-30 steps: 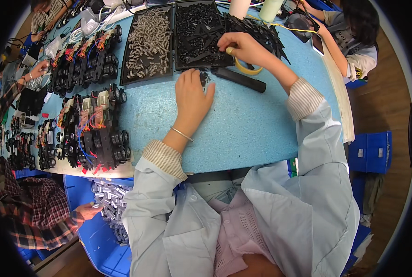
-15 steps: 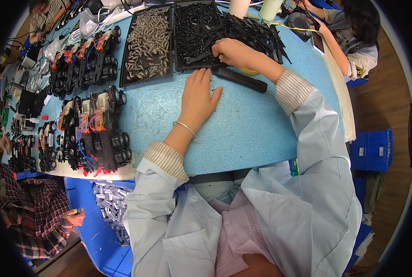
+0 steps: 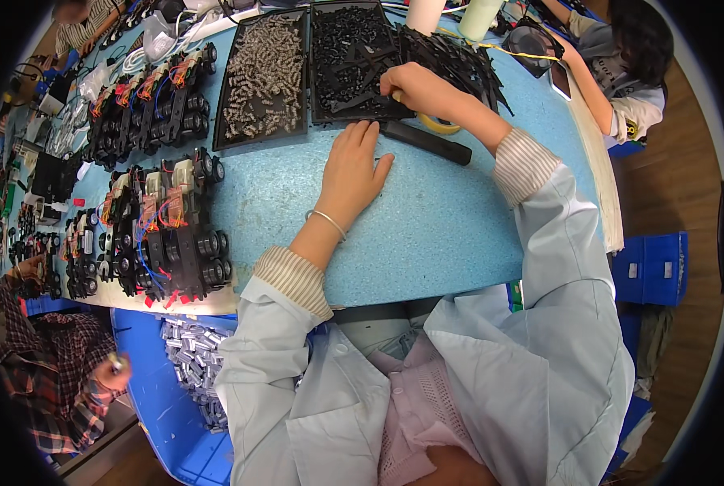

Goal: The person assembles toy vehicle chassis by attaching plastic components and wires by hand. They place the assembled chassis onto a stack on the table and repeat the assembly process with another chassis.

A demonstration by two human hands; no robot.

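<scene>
My left hand point(image 3: 352, 172) lies palm down on the blue table mat point(image 3: 410, 235), fingers stretched and thumb apart. Its fingertips are near the front edge of a black tray point(image 3: 354, 116) of small black parts. Over that tray's right side, my right hand point(image 3: 428, 89) has its fingers curled together. Something small and yellow shows at its fingertips; what they hold, if anything, is hidden. Below the right hand lies a black cylindrical tool point(image 3: 427, 142), with a yellow ring point(image 3: 440, 125) like a tape roll beside it.
A tray of metal springs point(image 3: 264, 77) stands to the left. Long black strips point(image 3: 459, 69) are piled behind my right hand. Rows of black wheeled chassis point(image 3: 171, 227) with wires line the left side. A blue bin point(image 3: 155, 421) holds metal parts. Other people sit left and far right.
The right hand has shifted slightly right over the tray, exposing more of the yellow ring. My left hand stays flat. At lower left, another person's hand has moved.
</scene>
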